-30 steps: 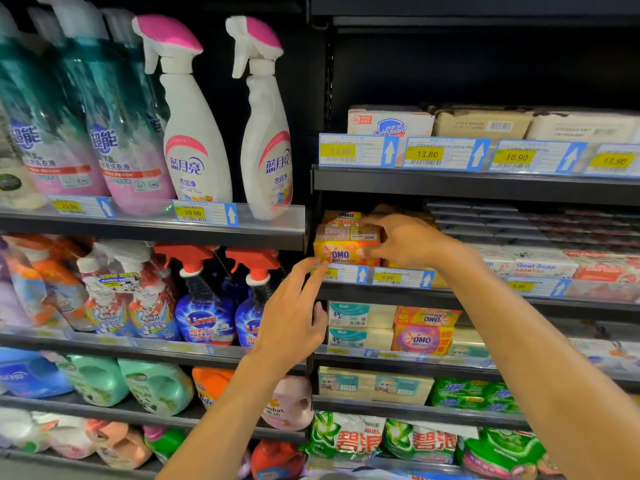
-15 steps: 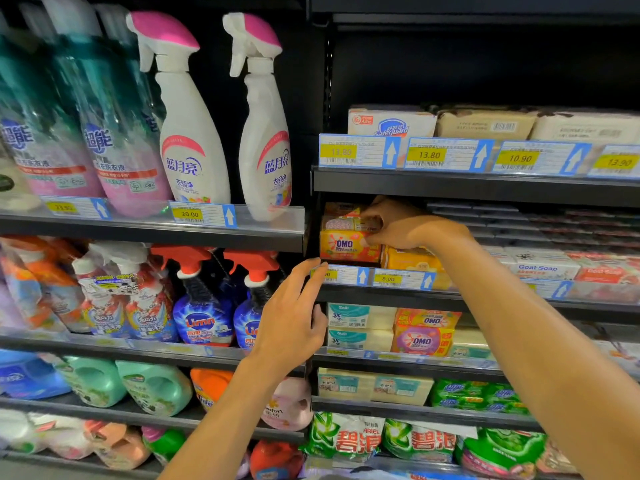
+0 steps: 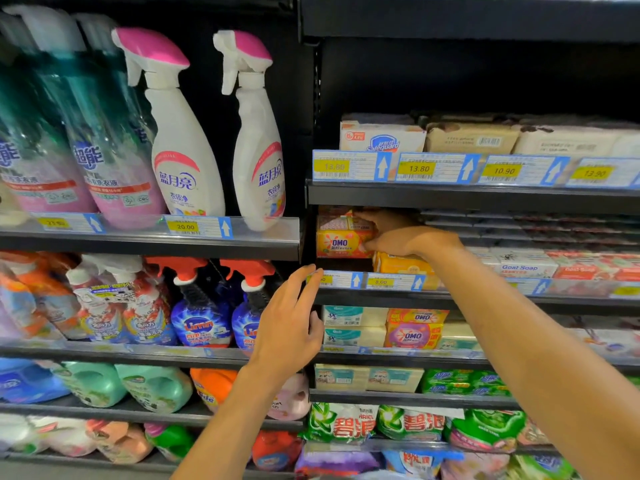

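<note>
An orange OMO soap pack is held up a little above the second shelf on the right rack. My right hand reaches into that shelf and grips the pack's right end, fingers over its top and thumb underneath. Beneath the hand lies a yellow soap bar pack. My left hand hovers in front of the shelf edge, fingers straight and spread, its fingertips close to the price tag strip, holding nothing.
White spray bottles with pink triggers stand on the left rack above blue spray bottles. Safeguard soap boxes sit on the shelf above. More OMO packs and detergent bags fill the lower shelves.
My right hand has pushed deeper into the shelf and raised the OMO pack off the shelf. My left hand has stayed near the price tags. The camera has tilted down slightly.
</note>
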Motion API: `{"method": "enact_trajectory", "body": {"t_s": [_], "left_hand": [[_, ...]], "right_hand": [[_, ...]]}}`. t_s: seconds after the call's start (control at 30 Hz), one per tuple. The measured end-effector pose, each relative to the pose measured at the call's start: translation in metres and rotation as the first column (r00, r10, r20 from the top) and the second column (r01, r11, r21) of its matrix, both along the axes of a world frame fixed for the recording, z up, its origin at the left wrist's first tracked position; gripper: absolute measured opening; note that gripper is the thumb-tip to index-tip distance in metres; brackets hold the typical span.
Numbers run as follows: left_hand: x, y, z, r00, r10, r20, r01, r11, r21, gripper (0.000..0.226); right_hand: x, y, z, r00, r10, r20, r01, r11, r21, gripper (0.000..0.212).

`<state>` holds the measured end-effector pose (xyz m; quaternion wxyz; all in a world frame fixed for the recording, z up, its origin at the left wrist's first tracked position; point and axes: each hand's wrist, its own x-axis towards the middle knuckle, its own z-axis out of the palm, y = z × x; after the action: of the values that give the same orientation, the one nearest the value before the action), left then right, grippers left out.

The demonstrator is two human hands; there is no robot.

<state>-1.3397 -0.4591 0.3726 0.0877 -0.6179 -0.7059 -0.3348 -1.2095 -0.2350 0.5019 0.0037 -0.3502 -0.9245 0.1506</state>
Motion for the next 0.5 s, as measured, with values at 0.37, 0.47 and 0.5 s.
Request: {"method": "enact_trajectory", "body": {"t_s": [0.37,0.47,0.5], "left_hand": [[0.026,-0.035,0.027,0.997,-0.011,-0.082,-0.001,0.99,-0.142,0.068],[0.044,-0.045,0.017,0.996,-0.052,-0.073,0.039,0.984,-0.171,0.066],[0.05,-0.045,0.012,0.994,-0.083,-0.076,0.067,0.979,-0.194,0.066]], "right_hand": [[0.075,-0.09,-0.008,0.968,-0.126,-0.219,0.192,0.931,0.312,0.064],[0.122,-0.128,-0.047,0.935,-0.119,-0.334,0.258,0.875,0.41,0.059],[0.138,-0.141,-0.062,0.929,-0.171,-0.328,0.303,0.859,0.412,0.058]]}}
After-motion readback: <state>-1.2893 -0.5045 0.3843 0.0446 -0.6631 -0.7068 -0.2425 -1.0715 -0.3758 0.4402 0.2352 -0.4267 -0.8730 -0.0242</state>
